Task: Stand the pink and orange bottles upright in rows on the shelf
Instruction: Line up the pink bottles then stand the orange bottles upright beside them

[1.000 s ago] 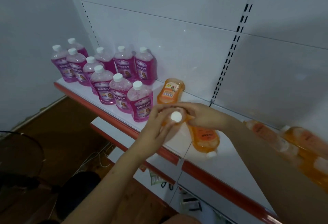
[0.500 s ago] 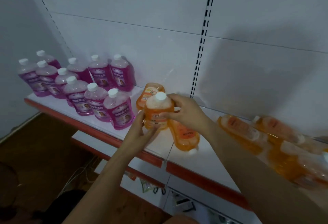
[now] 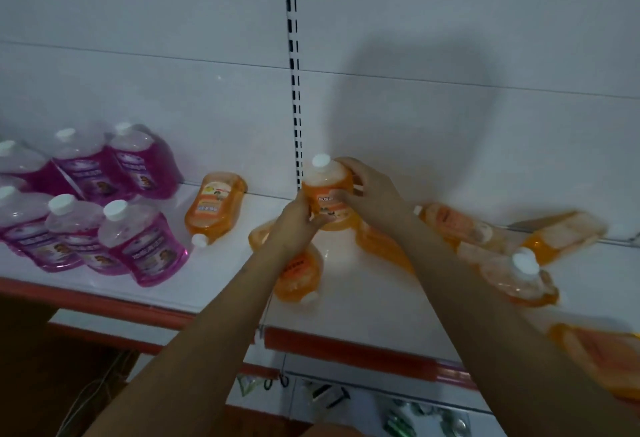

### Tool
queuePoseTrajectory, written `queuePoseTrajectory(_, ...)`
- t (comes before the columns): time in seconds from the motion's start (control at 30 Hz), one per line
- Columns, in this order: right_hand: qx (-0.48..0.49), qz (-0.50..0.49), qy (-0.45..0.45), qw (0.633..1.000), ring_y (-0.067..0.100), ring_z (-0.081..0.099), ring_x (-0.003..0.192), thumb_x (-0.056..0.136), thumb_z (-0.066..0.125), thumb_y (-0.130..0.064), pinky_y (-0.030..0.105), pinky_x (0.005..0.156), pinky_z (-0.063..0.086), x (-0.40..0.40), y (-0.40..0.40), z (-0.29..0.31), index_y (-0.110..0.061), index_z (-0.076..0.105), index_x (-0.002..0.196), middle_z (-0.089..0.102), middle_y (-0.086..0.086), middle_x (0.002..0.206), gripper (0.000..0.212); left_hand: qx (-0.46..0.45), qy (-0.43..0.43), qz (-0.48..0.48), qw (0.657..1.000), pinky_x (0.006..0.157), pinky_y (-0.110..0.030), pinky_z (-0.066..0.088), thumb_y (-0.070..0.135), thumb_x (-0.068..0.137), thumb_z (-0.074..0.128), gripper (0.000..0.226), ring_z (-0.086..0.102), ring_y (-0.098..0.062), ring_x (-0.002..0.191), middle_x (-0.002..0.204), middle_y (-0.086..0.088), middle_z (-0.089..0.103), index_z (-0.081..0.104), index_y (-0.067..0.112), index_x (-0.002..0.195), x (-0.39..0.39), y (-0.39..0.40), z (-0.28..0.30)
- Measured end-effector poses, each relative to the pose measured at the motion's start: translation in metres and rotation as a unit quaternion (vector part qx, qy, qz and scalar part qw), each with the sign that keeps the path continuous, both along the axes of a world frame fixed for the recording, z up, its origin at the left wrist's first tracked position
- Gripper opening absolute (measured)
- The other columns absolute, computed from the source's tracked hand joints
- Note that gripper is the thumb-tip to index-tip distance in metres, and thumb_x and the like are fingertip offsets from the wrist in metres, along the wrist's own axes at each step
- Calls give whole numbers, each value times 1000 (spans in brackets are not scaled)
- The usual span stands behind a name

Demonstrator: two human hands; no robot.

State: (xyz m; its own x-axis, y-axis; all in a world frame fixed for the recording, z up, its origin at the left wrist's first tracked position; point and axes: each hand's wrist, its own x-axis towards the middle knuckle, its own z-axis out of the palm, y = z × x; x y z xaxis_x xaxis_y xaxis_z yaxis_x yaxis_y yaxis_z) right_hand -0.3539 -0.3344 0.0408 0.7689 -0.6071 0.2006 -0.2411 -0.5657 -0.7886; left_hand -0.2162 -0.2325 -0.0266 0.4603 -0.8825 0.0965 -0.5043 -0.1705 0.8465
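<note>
Orange bottle (image 3: 325,190) now farther right, upright, between gripping fingers (image 3: 341,198) of both hands.

Seven pink bottles (image 3: 143,246) in view at the left, all upright, some cut by the frame edge. Orange bottles (image 3: 327,194): about eight, one upright in two hands (image 3: 372,190), the rest lying down; the blurred right-hand pile makes that count unsure. One shelf (image 3: 225,284).

Dim, bluish light; soft shadow on wall; blurred right edge
</note>
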Motion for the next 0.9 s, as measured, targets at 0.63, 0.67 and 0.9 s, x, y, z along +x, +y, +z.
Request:
queuePoseTrajectory(0.63, -19, -93, 71, 993, 24, 46, 129, 90, 62, -10, 28, 103, 35, 16, -7, -10, -14, 46, 139, 50, 7, 140, 52, 81, -113, -9, 990, 102, -28, 40, 36, 98, 58, 50, 53, -20, 129, 142, -4, 56, 47, 17, 143, 31, 10, 11)
queuePoseTrajectory(0.67, -39, -126, 52, 990, 23, 44, 130, 90, 60, -8, 26, 102, 32, 15, -2, -7, -13, 45, 140, 45, 8, 143, 53, 72, -120, 17, 990, 104, -28, 38, 34, 99, 58, 52, 51, -19, 131, 145, -3, 53, 44, 17, 146, 35, 21, 12)
queuePoseTrajectory(0.9, -165, -61, -83, 981, 12, 60, 104, 92, 56, -10, 32, 92, 51, 52, 55, 20, -16, 61, 121, 57, -2, 120, 30, 86, -129, 99, 983, 106, -30, 38, 23, 100, 55, 47, 47, -19, 133, 147, -5, 48, 45, 16, 146, 54, 120, -12)
